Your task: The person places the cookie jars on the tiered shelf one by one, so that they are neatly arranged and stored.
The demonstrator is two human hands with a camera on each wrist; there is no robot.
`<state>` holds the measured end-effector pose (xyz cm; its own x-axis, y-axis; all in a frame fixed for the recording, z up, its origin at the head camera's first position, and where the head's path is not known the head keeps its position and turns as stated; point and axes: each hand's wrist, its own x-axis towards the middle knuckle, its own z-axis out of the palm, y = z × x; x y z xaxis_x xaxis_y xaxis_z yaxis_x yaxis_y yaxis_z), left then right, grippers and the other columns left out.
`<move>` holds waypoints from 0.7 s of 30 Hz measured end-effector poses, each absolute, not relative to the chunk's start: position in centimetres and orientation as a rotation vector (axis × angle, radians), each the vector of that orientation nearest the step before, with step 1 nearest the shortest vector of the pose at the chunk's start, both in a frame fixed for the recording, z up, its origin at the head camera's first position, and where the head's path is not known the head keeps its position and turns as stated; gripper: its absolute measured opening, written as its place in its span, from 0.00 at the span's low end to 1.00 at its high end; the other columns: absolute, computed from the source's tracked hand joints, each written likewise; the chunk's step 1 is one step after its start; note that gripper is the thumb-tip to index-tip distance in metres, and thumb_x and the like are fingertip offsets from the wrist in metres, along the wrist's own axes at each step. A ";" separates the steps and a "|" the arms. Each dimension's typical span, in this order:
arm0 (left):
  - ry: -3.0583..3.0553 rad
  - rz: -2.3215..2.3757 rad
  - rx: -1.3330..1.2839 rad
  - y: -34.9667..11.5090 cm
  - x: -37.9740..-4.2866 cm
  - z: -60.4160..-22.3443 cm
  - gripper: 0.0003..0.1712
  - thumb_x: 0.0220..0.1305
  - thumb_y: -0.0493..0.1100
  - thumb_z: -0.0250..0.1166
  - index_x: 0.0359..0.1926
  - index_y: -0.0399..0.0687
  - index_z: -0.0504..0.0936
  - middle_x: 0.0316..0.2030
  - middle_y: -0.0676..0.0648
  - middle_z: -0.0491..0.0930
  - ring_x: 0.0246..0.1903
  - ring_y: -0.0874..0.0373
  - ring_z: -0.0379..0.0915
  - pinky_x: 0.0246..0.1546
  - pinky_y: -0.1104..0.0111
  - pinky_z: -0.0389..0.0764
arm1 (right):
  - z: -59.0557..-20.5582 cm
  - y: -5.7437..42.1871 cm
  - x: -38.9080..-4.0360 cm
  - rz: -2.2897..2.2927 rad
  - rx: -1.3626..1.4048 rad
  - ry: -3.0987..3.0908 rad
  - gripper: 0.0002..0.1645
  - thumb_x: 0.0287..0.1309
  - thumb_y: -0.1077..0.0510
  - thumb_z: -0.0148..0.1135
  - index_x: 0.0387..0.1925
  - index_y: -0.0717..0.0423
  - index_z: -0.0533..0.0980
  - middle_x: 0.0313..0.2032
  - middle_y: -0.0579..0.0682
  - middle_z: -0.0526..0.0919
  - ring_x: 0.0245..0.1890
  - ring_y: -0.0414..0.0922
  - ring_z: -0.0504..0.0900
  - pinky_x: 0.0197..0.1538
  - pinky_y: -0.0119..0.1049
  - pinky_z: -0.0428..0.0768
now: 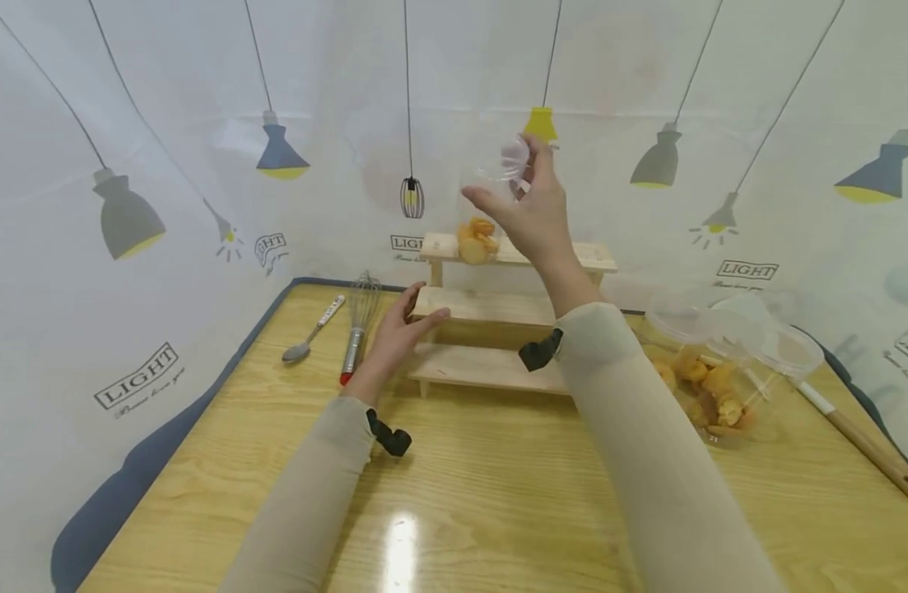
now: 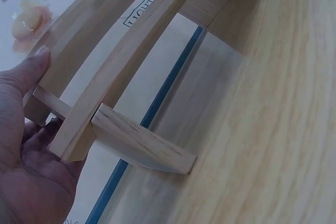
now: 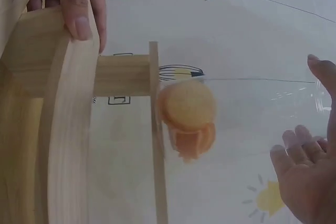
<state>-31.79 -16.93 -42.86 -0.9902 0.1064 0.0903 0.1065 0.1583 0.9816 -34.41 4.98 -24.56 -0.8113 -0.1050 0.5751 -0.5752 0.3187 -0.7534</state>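
A three-tier wooden stand [image 1: 491,306] stands on the table. My left hand [image 1: 396,333] grips the left end of its middle shelf; in the left wrist view, the thumb lies over the board [image 2: 113,85] and the fingers are at its far side. A clear lidded jar [image 1: 477,240] with orange-yellow snack pieces in its bottom is at the top shelf, left of centre. My right hand [image 1: 531,206] holds the jar near its lid, thumb and fingers spread around the top. The jar's clear walls are hard to see in the right wrist view, but its snack pieces [image 3: 188,109] show beside the shelf edge.
Left of the stand lie a spoon [image 1: 313,331] and a whisk [image 1: 359,317]. On the right are clear jars [image 1: 783,350], with snack pieces [image 1: 709,395] visible inside, and a wooden-handled utensil [image 1: 861,436]. Behind the table [image 1: 468,478] hangs a lamp-patterned cloth [image 1: 335,91].
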 end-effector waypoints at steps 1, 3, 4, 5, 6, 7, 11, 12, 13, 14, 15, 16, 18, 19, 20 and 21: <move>-2.393 -2.030 -0.215 -17.0 -31.8 -42.9 0.53 0.56 0.69 0.72 0.77 0.71 0.56 0.78 0.49 0.53 0.63 0.51 0.69 0.63 0.52 0.72 | -24.8 4.5 -34.8 1.525 0.593 -2.185 0.54 0.50 0.44 0.79 0.72 0.49 0.59 0.65 0.48 0.71 0.65 0.38 0.69 0.68 0.33 0.67; -2.398 -2.028 -0.212 -17.0 -31.8 -42.8 0.53 0.55 0.69 0.71 0.77 0.72 0.56 0.78 0.49 0.51 0.63 0.51 0.69 0.63 0.52 0.72 | -25.4 3.6 -35.6 1.535 0.564 -2.232 0.52 0.51 0.42 0.78 0.70 0.51 0.60 0.65 0.50 0.70 0.65 0.39 0.69 0.69 0.31 0.65; -2.400 -2.028 -0.214 -16.9 -31.8 -42.8 0.53 0.56 0.69 0.71 0.77 0.72 0.56 0.78 0.49 0.51 0.63 0.51 0.69 0.63 0.52 0.72 | -25.8 3.3 -35.9 1.539 0.538 -2.268 0.52 0.51 0.41 0.78 0.70 0.52 0.61 0.65 0.50 0.70 0.66 0.39 0.68 0.69 0.31 0.65; -2.397 -2.030 -0.217 -16.9 -31.8 -42.8 0.53 0.56 0.69 0.71 0.77 0.71 0.56 0.78 0.49 0.51 0.63 0.51 0.69 0.63 0.52 0.72 | -26.2 3.1 -36.2 1.542 0.512 -2.299 0.52 0.52 0.40 0.77 0.70 0.53 0.61 0.66 0.50 0.70 0.66 0.40 0.68 0.70 0.30 0.64; -2.396 -2.031 -0.220 -16.9 -31.8 -42.8 0.53 0.56 0.68 0.71 0.78 0.70 0.56 0.78 0.49 0.52 0.63 0.51 0.69 0.63 0.52 0.72 | -26.8 3.0 -36.5 1.549 0.489 -2.316 0.53 0.52 0.40 0.77 0.71 0.54 0.61 0.66 0.50 0.70 0.66 0.40 0.68 0.70 0.30 0.64; -2.394 -2.033 -0.223 -16.8 -31.7 -42.8 0.53 0.56 0.68 0.72 0.78 0.69 0.56 0.78 0.48 0.52 0.63 0.51 0.69 0.63 0.51 0.72 | -27.3 2.9 -36.8 1.557 0.465 -2.336 0.54 0.52 0.39 0.76 0.72 0.54 0.60 0.67 0.50 0.69 0.66 0.40 0.68 0.70 0.31 0.64; -2.389 -2.049 -0.217 -16.8 -31.6 -42.9 0.53 0.56 0.68 0.72 0.78 0.68 0.56 0.78 0.48 0.51 0.63 0.50 0.69 0.63 0.51 0.71 | -29.5 2.9 -37.4 1.596 0.425 -2.369 0.58 0.51 0.36 0.76 0.75 0.54 0.58 0.68 0.48 0.70 0.67 0.40 0.68 0.69 0.32 0.65; -2.390 -2.050 -0.214 -16.8 -31.7 -42.9 0.53 0.56 0.68 0.72 0.78 0.68 0.56 0.78 0.48 0.51 0.63 0.50 0.69 0.64 0.51 0.71 | -29.9 2.9 -37.5 1.590 0.427 -2.367 0.59 0.51 0.35 0.76 0.75 0.54 0.58 0.68 0.47 0.70 0.67 0.40 0.69 0.69 0.32 0.66; -2.392 -2.053 -0.212 -16.8 -31.7 -43.0 0.53 0.57 0.68 0.71 0.78 0.69 0.55 0.78 0.48 0.50 0.64 0.50 0.68 0.64 0.51 0.70 | -30.2 2.8 -37.6 1.581 0.427 -2.367 0.59 0.50 0.34 0.75 0.75 0.53 0.58 0.68 0.47 0.70 0.67 0.40 0.69 0.69 0.32 0.66; -2.394 -2.054 -0.209 -16.9 -31.7 -43.0 0.53 0.57 0.67 0.71 0.78 0.69 0.55 0.79 0.49 0.49 0.64 0.50 0.68 0.65 0.51 0.70 | -30.4 2.8 -37.6 1.580 0.425 -2.364 0.59 0.50 0.34 0.75 0.75 0.53 0.58 0.68 0.47 0.71 0.67 0.40 0.69 0.69 0.32 0.66; -2.398 -2.052 -0.208 -16.9 -31.7 -43.0 0.53 0.57 0.68 0.71 0.78 0.70 0.54 0.79 0.49 0.48 0.65 0.50 0.67 0.65 0.51 0.69 | -30.6 2.9 -37.7 1.576 0.421 -2.367 0.59 0.50 0.33 0.75 0.75 0.53 0.59 0.67 0.47 0.71 0.67 0.40 0.69 0.69 0.31 0.66; -2.402 -2.053 -0.206 -17.0 -31.7 -43.0 0.53 0.57 0.68 0.71 0.78 0.71 0.54 0.79 0.50 0.47 0.65 0.50 0.67 0.66 0.50 0.69 | -30.8 2.9 -37.7 1.573 0.416 -2.374 0.59 0.50 0.33 0.74 0.75 0.53 0.59 0.67 0.47 0.71 0.67 0.40 0.69 0.69 0.31 0.66; -2.411 -2.045 -0.207 -17.0 -31.7 -43.0 0.52 0.58 0.68 0.70 0.78 0.73 0.53 0.79 0.50 0.46 0.66 0.50 0.66 0.66 0.50 0.68 | -31.1 3.1 -37.8 1.579 0.400 -2.392 0.59 0.51 0.33 0.74 0.75 0.53 0.59 0.68 0.47 0.71 0.67 0.41 0.69 0.68 0.31 0.67; -2.413 -2.042 -0.206 -17.0 -31.7 -42.9 0.52 0.58 0.68 0.70 0.78 0.73 0.53 0.79 0.51 0.46 0.66 0.50 0.66 0.66 0.50 0.68 | -31.3 3.2 -37.9 1.576 0.392 -2.404 0.59 0.51 0.33 0.74 0.75 0.53 0.59 0.68 0.47 0.71 0.67 0.42 0.69 0.68 0.31 0.68; -2.414 -2.038 -0.207 -16.9 -31.7 -42.9 0.52 0.57 0.69 0.70 0.77 0.74 0.54 0.79 0.51 0.47 0.66 0.50 0.66 0.66 0.51 0.68 | -31.5 3.3 -37.9 1.571 0.388 -2.415 0.58 0.51 0.34 0.74 0.75 0.53 0.59 0.68 0.48 0.71 0.67 0.42 0.69 0.68 0.31 0.68; -2.415 -2.034 -0.209 -16.9 -31.7 -42.9 0.52 0.57 0.69 0.70 0.77 0.74 0.54 0.79 0.51 0.47 0.66 0.50 0.66 0.66 0.51 0.68 | -31.7 3.4 -37.9 1.562 0.386 -2.426 0.58 0.52 0.34 0.74 0.75 0.54 0.58 0.68 0.48 0.71 0.68 0.43 0.69 0.67 0.31 0.68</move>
<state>-31.74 -16.91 -42.89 -0.9910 0.1154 0.0678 0.0865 0.1652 0.9825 -37.94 3.43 -31.68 -0.9388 -0.0956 0.3309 -0.3408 0.3968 -0.8523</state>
